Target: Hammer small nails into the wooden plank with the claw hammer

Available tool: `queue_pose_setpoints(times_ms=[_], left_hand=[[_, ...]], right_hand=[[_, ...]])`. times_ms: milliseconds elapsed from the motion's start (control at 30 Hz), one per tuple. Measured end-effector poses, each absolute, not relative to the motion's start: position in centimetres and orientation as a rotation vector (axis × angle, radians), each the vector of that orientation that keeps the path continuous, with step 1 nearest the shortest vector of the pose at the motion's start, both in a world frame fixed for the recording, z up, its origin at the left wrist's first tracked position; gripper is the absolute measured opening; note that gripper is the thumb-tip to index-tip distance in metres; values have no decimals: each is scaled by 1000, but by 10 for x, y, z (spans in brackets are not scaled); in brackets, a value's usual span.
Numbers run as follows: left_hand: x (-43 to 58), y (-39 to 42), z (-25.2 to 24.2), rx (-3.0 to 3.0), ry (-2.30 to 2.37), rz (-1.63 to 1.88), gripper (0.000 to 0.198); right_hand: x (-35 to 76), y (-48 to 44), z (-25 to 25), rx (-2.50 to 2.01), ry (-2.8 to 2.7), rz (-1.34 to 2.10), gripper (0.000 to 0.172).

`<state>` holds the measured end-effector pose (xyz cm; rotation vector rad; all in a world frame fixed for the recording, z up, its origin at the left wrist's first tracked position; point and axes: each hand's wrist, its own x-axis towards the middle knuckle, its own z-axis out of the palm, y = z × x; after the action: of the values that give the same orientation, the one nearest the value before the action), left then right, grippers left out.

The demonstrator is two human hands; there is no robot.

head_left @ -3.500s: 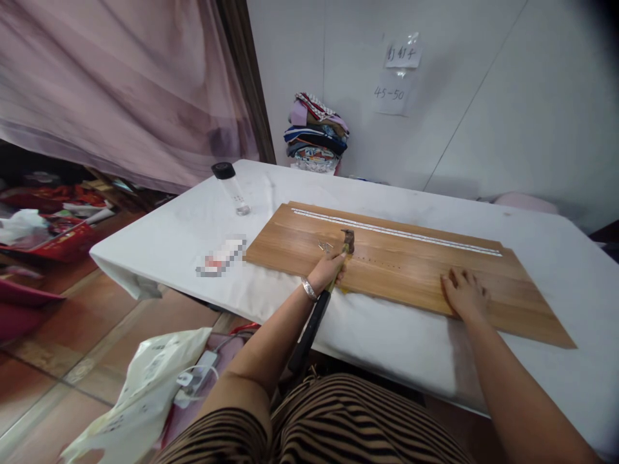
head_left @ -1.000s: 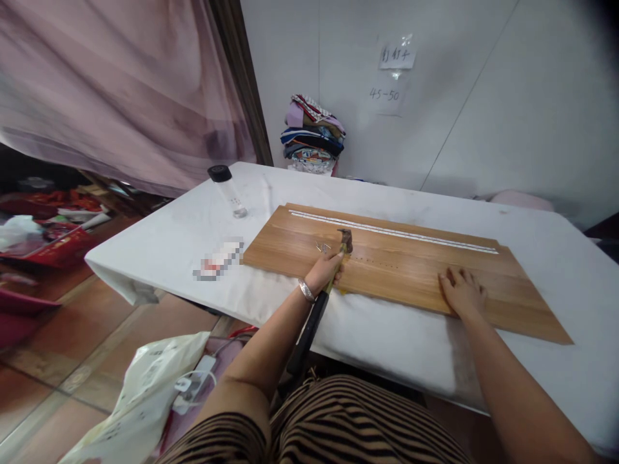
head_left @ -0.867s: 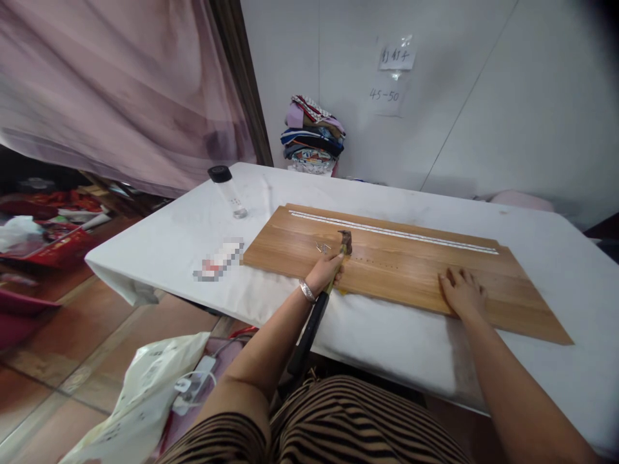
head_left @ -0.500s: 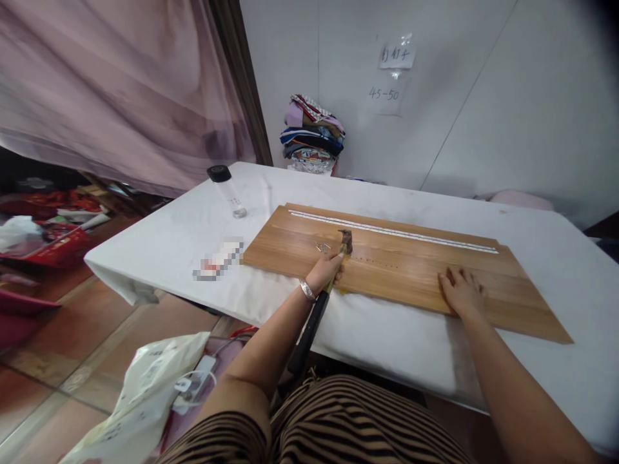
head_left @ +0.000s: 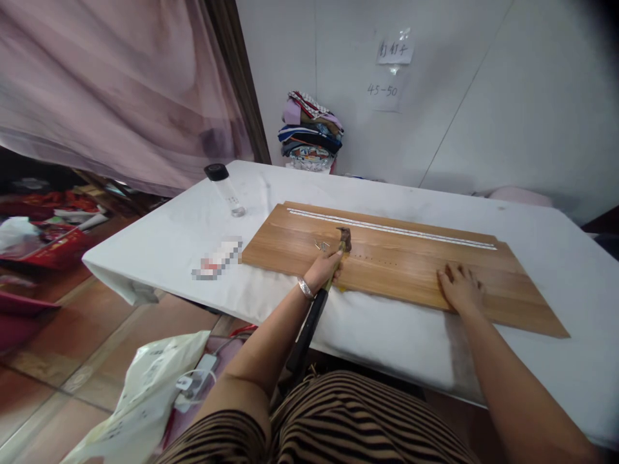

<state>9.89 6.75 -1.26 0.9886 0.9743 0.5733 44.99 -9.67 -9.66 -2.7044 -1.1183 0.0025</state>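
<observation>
The left hand (head_left: 323, 269) is closed round the upper shaft of a hammer (head_left: 309, 325), just below its metal head; the black grip slants down toward the person, past the near edge of the wooden board (head_left: 396, 277). The hammer's head is over the left half of the board, and whether it touches the wood cannot be told. The right hand (head_left: 459, 287) is palm down on the board by its near edge, right of the middle, fingers somewhat spread and slightly bent, gripping nothing that shows. A few loose nails (head_left: 322, 245) lie on the board just left of the hammer's head, and a row of small dark dots (head_left: 376, 259) runs to the right of it. Two pale strips (head_left: 391, 228) lie along the board's far edge. The board itself lies flat on the white-covered table (head_left: 159, 238), nearer its near edge than its far one. Beyond the board's left edge, a clear bottle (head_left: 226, 192) with a black lid stands toward the table's far left corner, and a pixelated item (head_left: 217, 259) lies nearer the front edge.
</observation>
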Motion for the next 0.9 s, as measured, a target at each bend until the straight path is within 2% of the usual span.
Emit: queue_pose_setpoints(times_ms=[900], left_hand=[[98,69,-13,1006,952,584,24]], right_hand=[[449,-96,-95,-2760,-1102,27,71]])
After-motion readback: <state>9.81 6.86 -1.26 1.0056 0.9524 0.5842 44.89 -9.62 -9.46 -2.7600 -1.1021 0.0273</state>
